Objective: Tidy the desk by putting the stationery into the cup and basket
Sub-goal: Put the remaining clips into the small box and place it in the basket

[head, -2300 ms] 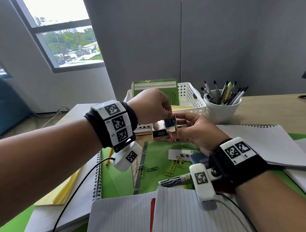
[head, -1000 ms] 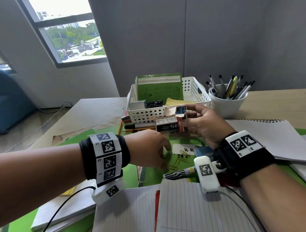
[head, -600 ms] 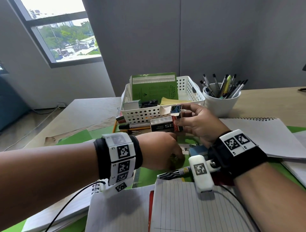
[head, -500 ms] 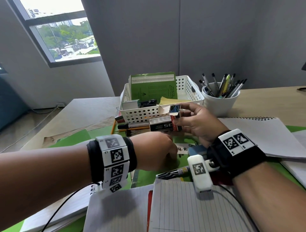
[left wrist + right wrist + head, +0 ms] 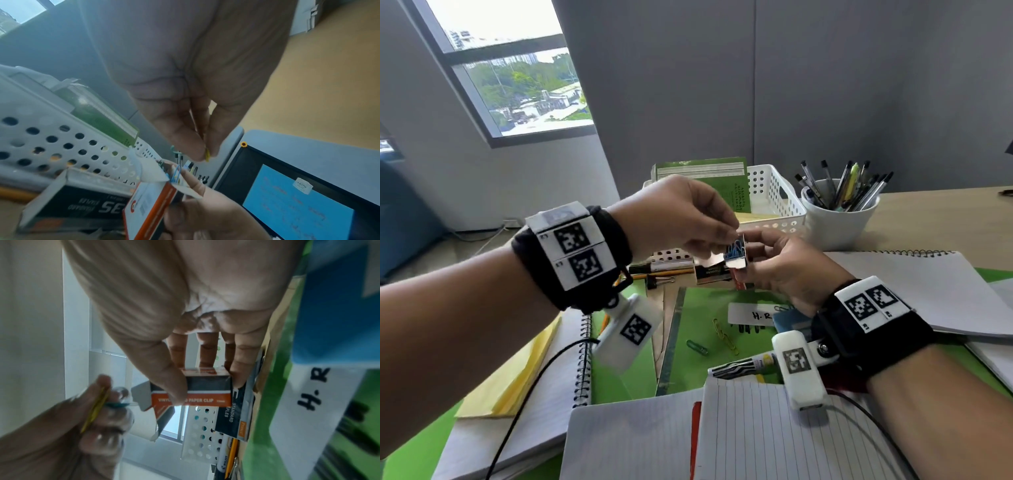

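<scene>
While the right hand (image 5: 784,270) grips a small orange paper clip box (image 5: 202,391) upright with its flap open, thumb on the front and fingers round the back, the left hand (image 5: 681,216) hovers right over the opening, pinching a yellow paper clip (image 5: 207,156) between thumb and fingertip. Blue clips are already poking out of the box top. Both hands are up above the counter (image 5: 945,219), just in front of the white perforated basket (image 5: 777,192), which has a green booklet (image 5: 705,178) standing in it. Just right of the basket sits the white cup (image 5: 839,226), stuffed with pens. Under the hands there's a black staples box (image 5: 232,415) lying against the basket wall with a couple of pens and a pencil. Closer in, on the green mat (image 5: 695,318), a few loose clips (image 5: 724,337), a metal ruler (image 5: 671,339), a marker (image 5: 743,366) and a white label marked "H.R". Spiral notebooks (image 5: 914,284) lie all around the edges.
</scene>
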Demonstrator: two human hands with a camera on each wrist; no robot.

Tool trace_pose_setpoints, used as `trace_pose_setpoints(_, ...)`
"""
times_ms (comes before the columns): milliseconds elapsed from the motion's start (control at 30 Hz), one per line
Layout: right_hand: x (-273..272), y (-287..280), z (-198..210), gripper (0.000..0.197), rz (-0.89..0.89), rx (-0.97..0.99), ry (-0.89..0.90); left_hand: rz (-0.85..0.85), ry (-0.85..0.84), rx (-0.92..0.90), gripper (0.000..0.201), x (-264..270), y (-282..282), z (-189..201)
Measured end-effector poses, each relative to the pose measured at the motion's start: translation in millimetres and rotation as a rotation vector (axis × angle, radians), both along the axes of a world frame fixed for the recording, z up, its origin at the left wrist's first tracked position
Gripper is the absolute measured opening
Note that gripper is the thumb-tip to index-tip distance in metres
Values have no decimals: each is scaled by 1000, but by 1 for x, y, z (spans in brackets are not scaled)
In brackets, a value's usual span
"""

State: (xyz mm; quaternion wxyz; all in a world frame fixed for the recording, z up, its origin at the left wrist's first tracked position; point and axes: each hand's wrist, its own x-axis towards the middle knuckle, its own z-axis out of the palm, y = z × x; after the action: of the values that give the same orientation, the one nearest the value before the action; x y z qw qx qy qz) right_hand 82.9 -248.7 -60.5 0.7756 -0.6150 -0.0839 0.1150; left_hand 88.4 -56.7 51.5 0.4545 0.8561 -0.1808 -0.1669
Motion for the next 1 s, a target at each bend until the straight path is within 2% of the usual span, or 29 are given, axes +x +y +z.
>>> trace_pose_setpoints(133,-4,0,4,45,21,35,9,122,9,14,23,10,-10,-11)
trace_pose_setpoints(300,-6,0,5,45,9,40,8,179,-13,-21,24,14,-16,-15)
trace_pose_setpoints(433,-6,1,6,47,-5,32,9,190,14,-79,16,15,-13,-10)
trace_pose_setpoints(667,-5,1,6,49,-19,24,15,182,-81,1,11,18,-10,-4)
trace_pose_setpoints(800,-2,1,4,54,-47,38,19,187,-157,153,9,23,-9,-6)
trace_pose_setpoints(900,-2,1,3,53,-37,36,15,114,-202,327,9,20,-13,-9)
trace_pose_setpoints(1000,-4,1,4,47,-27,32,7,52,-251,419,6,15,-17,-13)
